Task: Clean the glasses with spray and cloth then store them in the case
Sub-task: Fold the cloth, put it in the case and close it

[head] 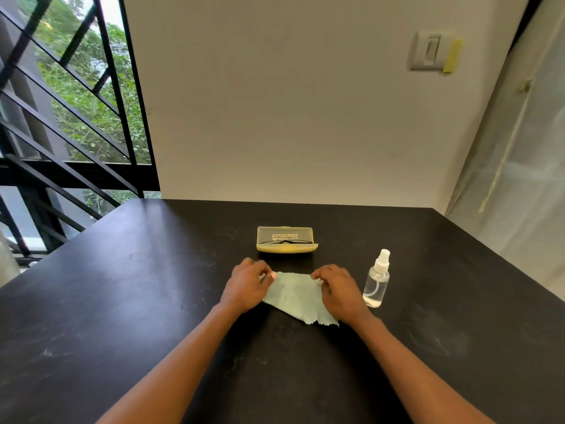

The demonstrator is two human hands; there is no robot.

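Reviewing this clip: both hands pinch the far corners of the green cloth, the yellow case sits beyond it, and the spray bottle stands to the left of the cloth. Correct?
Not quite. The spray bottle stands to the right of the green cloth, beside the right hand, as the head view shows. The rest holds: the left hand and right hand pinch the cloth's far corners, and the yellow case sits beyond it.

Pale green cloth (295,296) lies flat before the open yellow case (286,240) holding glasses (286,242), clear spray bottle (377,280) upright rightward.
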